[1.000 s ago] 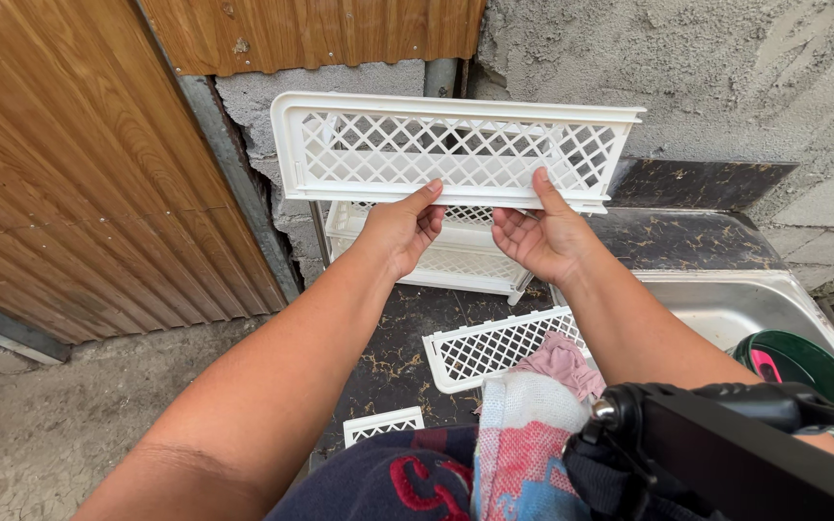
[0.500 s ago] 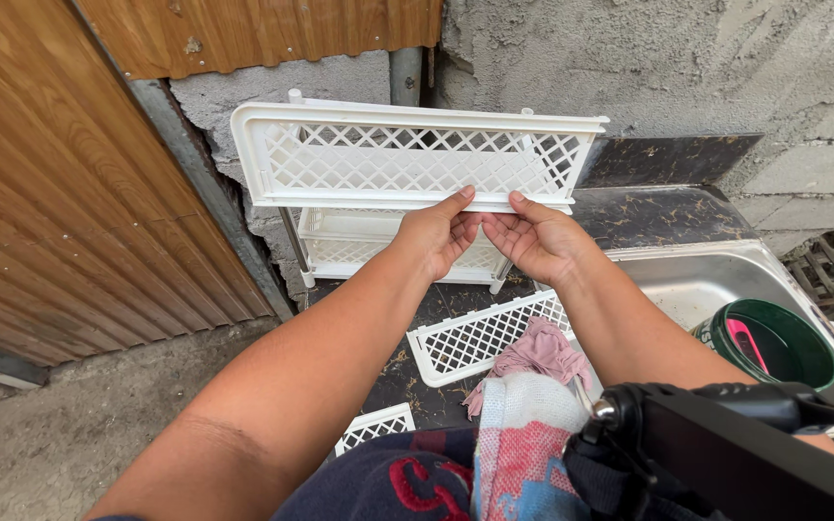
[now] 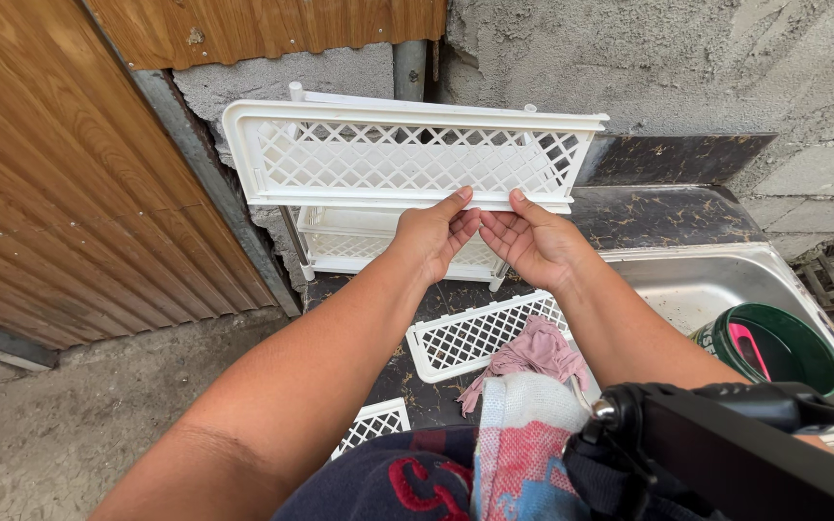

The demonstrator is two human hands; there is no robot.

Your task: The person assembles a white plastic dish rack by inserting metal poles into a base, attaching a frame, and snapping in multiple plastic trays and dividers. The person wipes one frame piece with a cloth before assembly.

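Observation:
A white plastic lattice shelf tray (image 3: 340, 159) is held up tilted in front of the concrete wall, above another white shelf tier (image 3: 349, 246) standing on short poles. My left hand (image 3: 433, 234) and my right hand (image 3: 529, 241) sit side by side under the tray's front rim, fingertips pinching its lower edge near the middle. A third lattice tray (image 3: 470, 338) lies flat on the dark counter below my wrists.
A steel sink (image 3: 707, 285) at right holds a green bucket (image 3: 774, 347). A pink cloth (image 3: 538, 352) lies by the flat tray, another lattice piece (image 3: 374, 425) nearer me. Wooden panelling (image 3: 69, 193) at left, dirt floor (image 3: 41, 425) below. A black device (image 3: 726, 453) sits at bottom right.
My hands have slid closer together along the tray's front edge. The tray has come lower and nearer the tier below, and the view has tilted down.

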